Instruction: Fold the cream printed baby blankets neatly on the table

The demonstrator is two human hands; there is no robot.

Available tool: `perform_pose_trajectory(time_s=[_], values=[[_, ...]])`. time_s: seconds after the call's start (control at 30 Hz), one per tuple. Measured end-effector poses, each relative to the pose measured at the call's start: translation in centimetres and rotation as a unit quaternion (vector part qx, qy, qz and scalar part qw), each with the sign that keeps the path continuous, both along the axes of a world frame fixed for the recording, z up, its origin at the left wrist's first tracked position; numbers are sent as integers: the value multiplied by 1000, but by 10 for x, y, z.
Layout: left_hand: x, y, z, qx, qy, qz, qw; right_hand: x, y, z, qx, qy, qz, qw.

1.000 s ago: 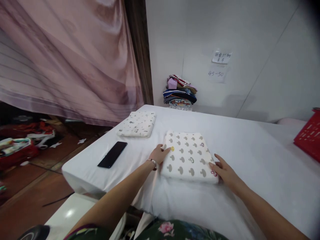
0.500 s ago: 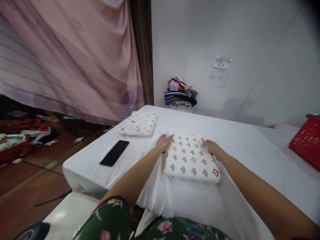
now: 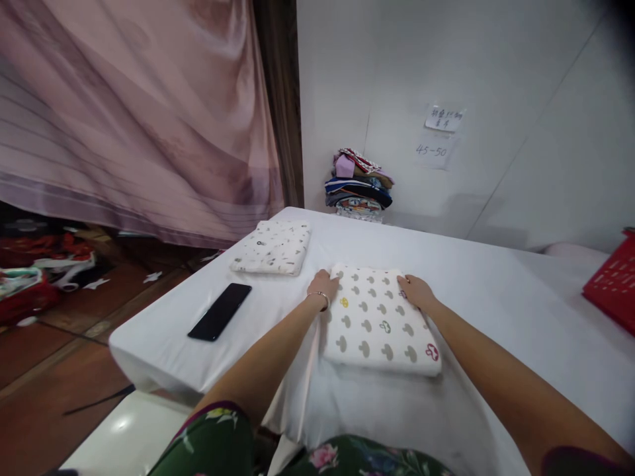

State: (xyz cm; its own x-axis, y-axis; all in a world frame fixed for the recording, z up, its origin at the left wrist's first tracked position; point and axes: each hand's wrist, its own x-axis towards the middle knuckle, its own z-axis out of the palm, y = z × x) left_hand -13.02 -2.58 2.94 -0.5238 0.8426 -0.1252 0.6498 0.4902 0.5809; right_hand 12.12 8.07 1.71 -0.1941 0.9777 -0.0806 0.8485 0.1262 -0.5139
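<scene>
A folded white cloth (image 3: 377, 320) printed with grey mushroom shapes and a few coloured ones lies in front of me on the white-covered table. My left hand (image 3: 325, 285) is closed on its far left edge, a bracelet round the wrist. Its far right corner is held by my right hand (image 3: 417, 291), thumb on the upper side. The other fingertips are partly hidden by the hands and the cloth's edges. Farther left lies a second folded white cloth (image 3: 272, 248) with small dark prints, apart from both hands. A black phone (image 3: 221, 312) rests flat nearer the table's left edge.
A stack of folded clothes (image 3: 358, 185) stands by the wall at the table's far edge. On the right sits a red basket (image 3: 615, 281). A pink curtain (image 3: 198, 119) hangs at left, above a cluttered floor. Paper notes (image 3: 444, 119) are fixed to the wall.
The view has shifted slightly, so the table and patterned cloth appear a little lower and nearer. Both hands stay at the cloth's far corners; the right one has shifted slightly.
</scene>
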Motion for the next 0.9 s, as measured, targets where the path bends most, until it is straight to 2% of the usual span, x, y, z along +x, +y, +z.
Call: perform_pose_trajectory(time_s=[0.1,0.2,0.27,0.33,0.47,0.57,0.67,0.77,0.9], values=[[6,7,10,50,43,-36,997,-6,4,4,35,-6,16,999],[16,13,11,90,124,-139,978,-16,4,5,89,-31,93,991],[22,13,3,54,140,-197,969,-21,3,0,95,-62,146,983],[24,11,-7,12,128,-217,968,-23,2,-7,75,-83,159,981],[23,9,-19,6,112,-213,971,-22,2,-14,64,-66,150,984],[20,11,-15,31,64,-205,976,-19,2,-6,28,0,138,990],[14,8,-6,72,0,-172,983,-8,-8,6,-1,110,82,990],[4,-12,0,91,-21,-117,989,14,-32,13,-37,210,-1,977],[-5,-56,1,81,-88,-67,991,52,-80,14,-171,291,-54,940]])
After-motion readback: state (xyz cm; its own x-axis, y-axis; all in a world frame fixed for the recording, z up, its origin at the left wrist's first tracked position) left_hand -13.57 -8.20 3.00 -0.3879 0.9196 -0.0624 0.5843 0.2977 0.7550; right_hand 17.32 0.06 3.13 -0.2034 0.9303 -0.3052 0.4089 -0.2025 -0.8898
